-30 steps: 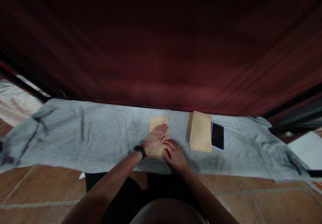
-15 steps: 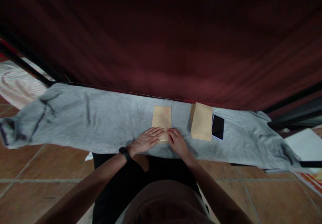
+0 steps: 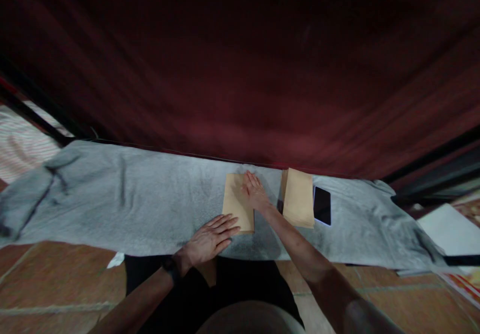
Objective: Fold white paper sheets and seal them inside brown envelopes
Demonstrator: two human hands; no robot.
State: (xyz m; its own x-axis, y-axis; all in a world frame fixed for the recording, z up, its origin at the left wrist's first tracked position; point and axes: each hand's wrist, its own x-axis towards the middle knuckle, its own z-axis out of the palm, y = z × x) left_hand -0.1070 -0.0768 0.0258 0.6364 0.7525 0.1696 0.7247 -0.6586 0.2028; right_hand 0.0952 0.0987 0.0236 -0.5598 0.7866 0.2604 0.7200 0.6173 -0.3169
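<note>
A tan paper envelope (image 3: 237, 201) lies flat on a grey cloth in front of me. My left hand (image 3: 210, 237) rests with fingers spread on its lower left edge. Higher up, at the envelope's upper right corner, my right hand (image 3: 255, 191) lies with its fingers stretched out against the paper. Neither hand grips anything. To the right stands a stack of similar tan envelopes (image 3: 299, 199), its top one blank. Beside that stack is a dark-screened phone (image 3: 322, 205).
The grey cloth (image 3: 157, 199) covers a long narrow surface. Behind it hangs a dark red curtain (image 3: 240, 99). Dark bars slant in at both sides. A white sheet (image 3: 450, 230) lies far right, striped fabric (image 3: 26, 141) far left. Tiled floor shows below.
My right hand has moved from the envelope's lower edge up to its top right. My left hand has shifted slightly down and left relative to the envelope. The view has tilted a little.
</note>
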